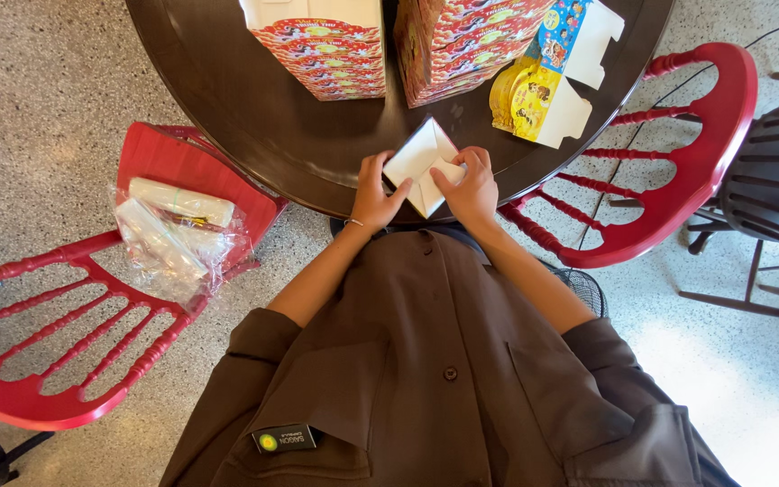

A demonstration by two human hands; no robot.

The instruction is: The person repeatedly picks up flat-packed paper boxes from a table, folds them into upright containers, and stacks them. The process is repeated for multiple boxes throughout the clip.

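— Where is the white carton?
— At the near edge of the dark worktop. The left hand and the right hand are both clamped on it, thumbs pressing the flaps.
— How to fold it well?
— I think: hold the creases firm, corners aligned.
— And the containers?
— Red printed boxes stand stacked behind; what is inside, I cannot tell.

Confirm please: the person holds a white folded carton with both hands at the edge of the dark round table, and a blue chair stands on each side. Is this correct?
Not quite. The chairs are red, not blue, as the head view shows. The rest holds: left hand and right hand both hold the white folded carton at the edge of the dark round table.
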